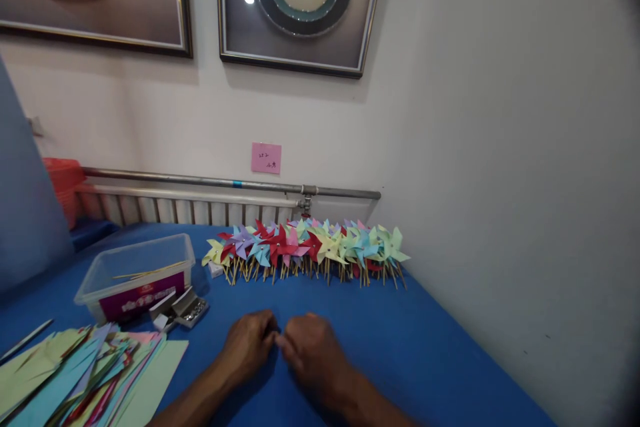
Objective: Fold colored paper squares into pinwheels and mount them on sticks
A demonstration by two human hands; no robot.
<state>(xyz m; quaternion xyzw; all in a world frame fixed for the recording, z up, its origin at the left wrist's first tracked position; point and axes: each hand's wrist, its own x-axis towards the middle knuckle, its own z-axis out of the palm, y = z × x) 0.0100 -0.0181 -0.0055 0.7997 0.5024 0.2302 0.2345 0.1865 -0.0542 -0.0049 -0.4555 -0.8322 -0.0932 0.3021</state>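
Note:
My left hand (250, 345) and my right hand (314, 352) meet just above the blue tabletop (400, 353), fingertips almost touching. The fingers of both are curled closed, and anything pinched between them is too small or hidden to make out. The right one is slightly blurred. Beyond them stands a long row of colourful paper pinwheels (283, 243) on thin wooden sticks. Left of my left hand lies an open small box of shiny metal pins (193, 310). A pile of cut coloured paper (80, 373) spreads at the lower left.
A clear plastic tub (135, 267) with a few thin sticks (150, 271) stands at left behind the small boxes. A pen-like rod (27, 340) lies at the left edge. Behind the table run a radiator and metal pipe (200, 180); a wall (525, 180) borders the right side.

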